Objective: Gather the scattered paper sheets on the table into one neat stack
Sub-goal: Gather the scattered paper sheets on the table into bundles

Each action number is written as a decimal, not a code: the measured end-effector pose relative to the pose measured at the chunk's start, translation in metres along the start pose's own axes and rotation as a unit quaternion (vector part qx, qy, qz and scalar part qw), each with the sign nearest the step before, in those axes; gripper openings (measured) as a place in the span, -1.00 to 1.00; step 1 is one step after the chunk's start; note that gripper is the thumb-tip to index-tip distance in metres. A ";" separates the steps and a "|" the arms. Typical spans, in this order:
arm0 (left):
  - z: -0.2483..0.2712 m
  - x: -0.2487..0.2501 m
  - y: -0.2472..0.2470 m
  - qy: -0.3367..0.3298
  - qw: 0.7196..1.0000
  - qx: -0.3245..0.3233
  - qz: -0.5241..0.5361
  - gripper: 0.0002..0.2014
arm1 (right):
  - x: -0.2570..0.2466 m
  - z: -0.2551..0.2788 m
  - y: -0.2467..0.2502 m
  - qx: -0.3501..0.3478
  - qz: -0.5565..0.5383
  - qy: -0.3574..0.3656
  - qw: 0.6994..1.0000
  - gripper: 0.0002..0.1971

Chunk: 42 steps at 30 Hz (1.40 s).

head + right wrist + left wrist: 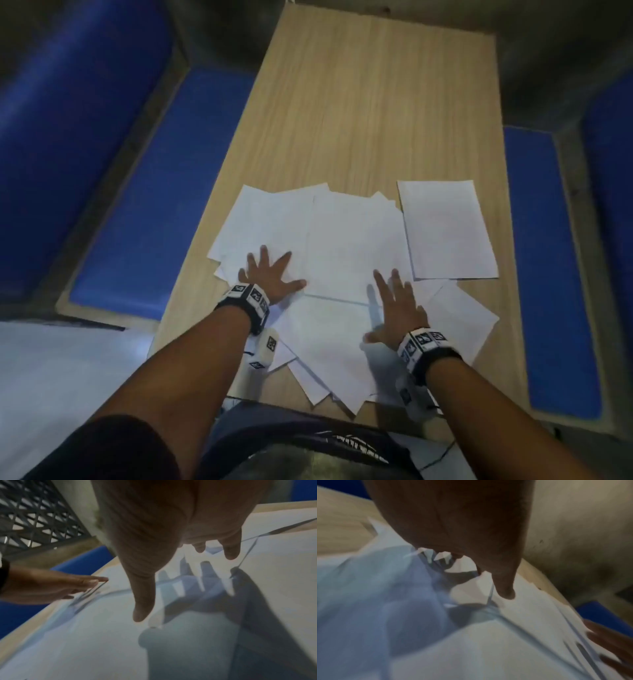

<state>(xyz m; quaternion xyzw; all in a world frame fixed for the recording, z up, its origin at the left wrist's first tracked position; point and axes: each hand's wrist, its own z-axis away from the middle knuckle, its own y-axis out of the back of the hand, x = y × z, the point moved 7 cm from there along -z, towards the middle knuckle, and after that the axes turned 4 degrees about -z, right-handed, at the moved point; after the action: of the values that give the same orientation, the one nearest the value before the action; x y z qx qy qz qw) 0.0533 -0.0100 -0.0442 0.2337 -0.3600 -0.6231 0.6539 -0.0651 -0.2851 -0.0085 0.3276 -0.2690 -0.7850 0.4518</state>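
Observation:
Several white paper sheets (346, 246) lie overlapped and fanned across the near half of the wooden table (370, 102). One sheet (445, 229) sits apart at the right, almost square to the table. My left hand (270, 274) lies flat with spread fingers on the left sheets. My right hand (394, 305) is spread flat just above the sheets near the middle right; its shadow (197, 588) falls on the paper below it. In the left wrist view my thumb (503, 585) touches the paper (488, 642). The right wrist view shows my straight fingers (231, 547) over the sheets (85, 642).
Blue padded benches (171, 192) run along the table's left side and right side (548, 274). Some sheets (329, 387) overhang toward the table's near edge. The far half of the table is bare wood. A dark lattice grille (34, 513) shows in the right wrist view.

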 end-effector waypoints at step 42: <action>0.025 -0.017 -0.035 0.094 0.837 -0.013 0.538 -0.52 | 0.103 -0.073 0.104 0.234 -0.035 -0.128 0.963 -0.82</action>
<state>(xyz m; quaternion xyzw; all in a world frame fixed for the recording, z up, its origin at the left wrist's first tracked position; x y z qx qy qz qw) 0.0125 0.0063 -0.0575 0.0521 -0.3576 -0.1526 0.9199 0.0065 -0.4323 -0.0082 0.3299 -0.4895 -0.7508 0.2965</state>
